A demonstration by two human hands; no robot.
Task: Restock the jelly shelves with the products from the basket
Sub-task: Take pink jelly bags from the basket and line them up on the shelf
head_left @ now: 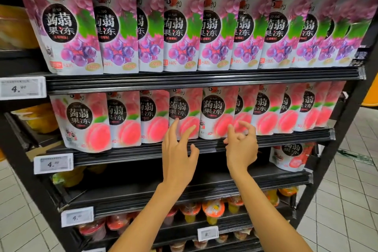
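Note:
A row of pink peach jelly pouches point(216, 112) stands on the second shelf point(143, 150). My left hand point(179, 149) reaches up to it with fingers spread, its fingertips touching the front of one peach pouch point(185, 112). My right hand point(241, 143) is just in front of the shelf's edge, fingers loosely curled, holding nothing. Purple grape jelly pouches point(184, 28) fill the top shelf. On the third shelf a single strawberry jelly pouch point(290, 155) stands at the far right. The basket is out of view.
Jelly cups with orange and red lids point(212, 208) line the lower shelves. White price tags point(53, 162) hang on the shelf edges at left. Yellow fruit cups point(41, 118) sit in the neighbouring rack on the left. White tiled floor point(343, 210) lies to the right.

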